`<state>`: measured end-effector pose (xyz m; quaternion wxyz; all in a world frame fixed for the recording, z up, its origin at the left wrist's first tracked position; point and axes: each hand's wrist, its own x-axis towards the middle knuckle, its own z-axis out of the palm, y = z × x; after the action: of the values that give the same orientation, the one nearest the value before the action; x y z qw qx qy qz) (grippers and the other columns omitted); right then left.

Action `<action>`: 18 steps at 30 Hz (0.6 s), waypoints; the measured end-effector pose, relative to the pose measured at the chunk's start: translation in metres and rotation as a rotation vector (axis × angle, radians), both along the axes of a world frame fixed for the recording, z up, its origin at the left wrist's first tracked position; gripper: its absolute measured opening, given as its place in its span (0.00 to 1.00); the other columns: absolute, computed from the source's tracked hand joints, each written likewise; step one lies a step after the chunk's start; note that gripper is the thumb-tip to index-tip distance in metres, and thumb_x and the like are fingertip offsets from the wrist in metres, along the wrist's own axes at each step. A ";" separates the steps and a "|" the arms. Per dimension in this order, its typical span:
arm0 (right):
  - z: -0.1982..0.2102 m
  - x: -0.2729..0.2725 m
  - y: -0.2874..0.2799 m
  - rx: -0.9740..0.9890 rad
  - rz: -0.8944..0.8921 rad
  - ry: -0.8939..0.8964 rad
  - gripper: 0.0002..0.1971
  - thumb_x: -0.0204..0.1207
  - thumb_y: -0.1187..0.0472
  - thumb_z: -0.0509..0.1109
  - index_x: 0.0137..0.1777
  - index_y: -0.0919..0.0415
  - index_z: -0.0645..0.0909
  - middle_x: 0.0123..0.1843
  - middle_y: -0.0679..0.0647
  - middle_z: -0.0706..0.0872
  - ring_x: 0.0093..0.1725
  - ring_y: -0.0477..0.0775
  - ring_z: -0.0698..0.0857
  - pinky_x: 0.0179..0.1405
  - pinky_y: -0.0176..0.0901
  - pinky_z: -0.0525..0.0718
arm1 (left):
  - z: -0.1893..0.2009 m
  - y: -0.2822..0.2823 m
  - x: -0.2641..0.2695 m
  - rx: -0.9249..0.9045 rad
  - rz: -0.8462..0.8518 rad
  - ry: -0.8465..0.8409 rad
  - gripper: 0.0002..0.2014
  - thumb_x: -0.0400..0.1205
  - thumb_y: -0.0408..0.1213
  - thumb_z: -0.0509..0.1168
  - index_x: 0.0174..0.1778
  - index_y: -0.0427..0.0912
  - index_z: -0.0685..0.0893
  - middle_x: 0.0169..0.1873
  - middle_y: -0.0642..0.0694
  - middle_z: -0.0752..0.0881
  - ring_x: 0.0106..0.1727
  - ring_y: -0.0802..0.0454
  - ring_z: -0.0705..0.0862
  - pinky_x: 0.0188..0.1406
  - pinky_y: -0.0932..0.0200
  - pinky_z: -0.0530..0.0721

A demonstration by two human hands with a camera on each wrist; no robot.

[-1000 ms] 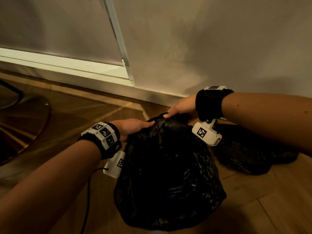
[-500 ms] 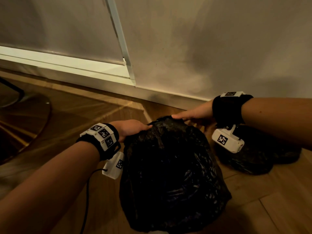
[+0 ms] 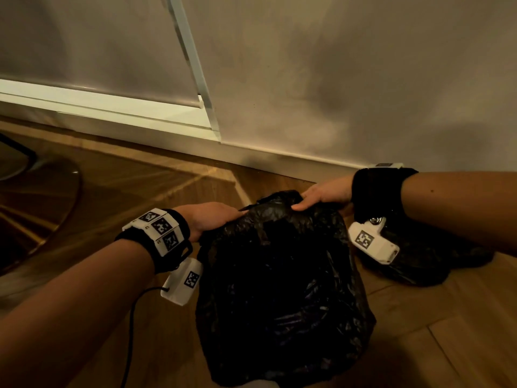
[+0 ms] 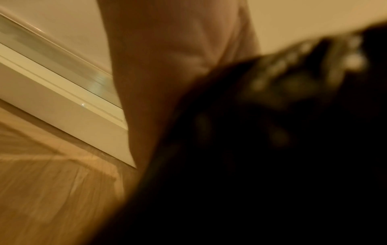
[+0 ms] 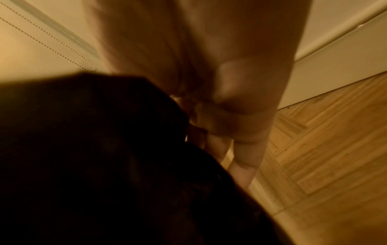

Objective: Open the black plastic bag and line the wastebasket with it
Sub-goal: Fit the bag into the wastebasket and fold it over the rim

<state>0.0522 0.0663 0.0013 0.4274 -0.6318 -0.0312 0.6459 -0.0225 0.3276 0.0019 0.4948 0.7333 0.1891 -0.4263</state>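
My left hand (image 3: pixel 208 219) lies on the near-left top of the black plastic bag (image 3: pixel 282 289), fingers fairly straight on the film; I cannot tell whether the thumb pinches anything. My right hand (image 3: pixel 326 193) has its fingers curled over the far-right top edge, gripping a fold of it. The bag stands draped on the wooden floor (image 3: pixel 140 197) by the wall, bulging as if over the wastebasket, which I cannot see. I judge the film thin, light, limp and slippery, prone to tearing if yanked. The mouth hem is where I'd hold it, on opposite sides. Another dark bag (image 3: pixel 425 261) lies just beside, right.
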 end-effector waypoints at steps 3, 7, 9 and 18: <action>-0.002 -0.001 -0.003 -0.049 -0.072 0.000 0.31 0.50 0.54 0.87 0.54 0.67 0.87 0.54 0.64 0.90 0.51 0.59 0.90 0.58 0.51 0.87 | 0.008 0.016 -0.006 -0.048 -0.014 0.039 0.24 0.81 0.53 0.65 0.68 0.41 0.83 0.65 0.38 0.86 0.66 0.42 0.84 0.73 0.42 0.77; 0.004 -0.003 0.002 -0.053 -0.167 0.042 0.19 0.74 0.50 0.65 0.56 0.63 0.85 0.51 0.60 0.91 0.46 0.56 0.92 0.44 0.45 0.90 | 0.025 0.039 -0.016 -0.020 -0.131 0.191 0.34 0.74 0.68 0.60 0.64 0.46 0.85 0.64 0.36 0.86 0.65 0.31 0.83 0.66 0.30 0.79; 0.003 -0.003 0.005 -0.049 -0.172 0.029 0.26 0.74 0.43 0.63 0.63 0.61 0.82 0.57 0.59 0.89 0.52 0.56 0.90 0.50 0.45 0.89 | 0.026 0.037 -0.023 -0.073 -0.065 0.198 0.31 0.79 0.64 0.56 0.66 0.44 0.84 0.62 0.38 0.88 0.62 0.35 0.86 0.59 0.41 0.85; -0.016 -0.017 -0.001 -0.211 -0.144 -0.241 0.24 0.75 0.47 0.69 0.65 0.63 0.80 0.62 0.62 0.87 0.54 0.55 0.86 0.62 0.50 0.84 | -0.012 0.009 -0.051 -0.292 0.400 0.061 0.16 0.88 0.41 0.56 0.59 0.34 0.86 0.52 0.40 0.92 0.45 0.52 0.92 0.37 0.62 0.89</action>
<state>0.0351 0.0653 -0.0145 0.3968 -0.7467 0.0309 0.5329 -0.0732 0.3361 -0.0106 0.6641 0.5888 0.2817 -0.3647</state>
